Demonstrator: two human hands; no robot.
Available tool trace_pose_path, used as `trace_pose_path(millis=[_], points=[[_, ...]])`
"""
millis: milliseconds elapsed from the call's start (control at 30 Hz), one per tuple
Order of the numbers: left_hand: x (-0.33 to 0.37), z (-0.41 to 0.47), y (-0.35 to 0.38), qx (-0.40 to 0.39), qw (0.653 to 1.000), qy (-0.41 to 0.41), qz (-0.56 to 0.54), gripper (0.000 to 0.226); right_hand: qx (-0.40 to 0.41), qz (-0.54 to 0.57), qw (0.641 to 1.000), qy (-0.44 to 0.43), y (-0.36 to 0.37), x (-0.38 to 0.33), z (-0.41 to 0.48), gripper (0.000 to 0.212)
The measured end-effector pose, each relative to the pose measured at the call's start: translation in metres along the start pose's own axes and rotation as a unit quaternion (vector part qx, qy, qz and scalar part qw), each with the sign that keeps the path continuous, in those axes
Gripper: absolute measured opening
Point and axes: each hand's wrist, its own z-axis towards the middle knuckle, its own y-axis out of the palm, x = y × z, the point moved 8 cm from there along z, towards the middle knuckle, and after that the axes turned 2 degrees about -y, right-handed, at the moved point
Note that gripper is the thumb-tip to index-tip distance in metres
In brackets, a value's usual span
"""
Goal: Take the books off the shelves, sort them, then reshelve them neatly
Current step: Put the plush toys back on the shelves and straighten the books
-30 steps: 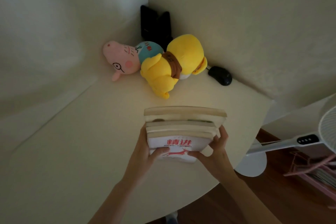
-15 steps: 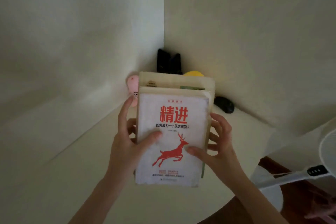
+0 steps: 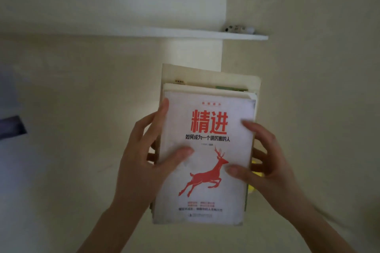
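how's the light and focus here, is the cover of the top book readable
Head view: dim light, no glare; on the stack of books the top cover's red title and deer read clearly, its bottom print blurs; items on the shelf are too soft to identify.

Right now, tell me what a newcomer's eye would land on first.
First, the white book with the red deer at centre, topping a stack of books gripped by the left hand and right hand at its sides. Above it, a white shelf juts from the wall, small objects on its right end.
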Motion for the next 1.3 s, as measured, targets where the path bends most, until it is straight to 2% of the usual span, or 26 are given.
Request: trace_pose_path(millis=[300,400,633,800,933,1067,1300], points=[[0.092,0.017,-0.1,0.087,0.991,0.091,0.039,0.08,-0.018,0.041,0.991,-0.125,0.031,-0.121,0.027,0.07],[0.119,0.02,-0.133,0.117,0.984,0.123,0.059,0.081,-0.051,0.066,0.983,-0.161,0.047,-0.156,0.04,0.078],[0.179,0.047,-0.239,0.212,0.951,0.172,0.144,0.084,-0.115,0.103,0.951,-0.267,0.111,-0.244,0.099,0.076],[0.208,0.066,-0.326,0.266,0.919,0.192,0.219,0.084,-0.166,0.123,0.927,-0.314,0.187,-0.3,0.151,0.071],[0.206,0.066,-0.391,0.305,0.895,0.165,0.281,0.084,-0.23,0.167,0.908,-0.307,0.268,-0.325,0.182,0.073],[0.182,0.058,-0.442,0.326,0.884,0.133,0.306,0.081,-0.308,0.192,0.884,-0.294,0.353,-0.331,0.199,0.074],[0.136,0.039,-0.49,0.399,0.809,0.048,0.428,0.077,-0.392,0.2,0.865,-0.243,0.478,-0.316,0.222,0.074]])
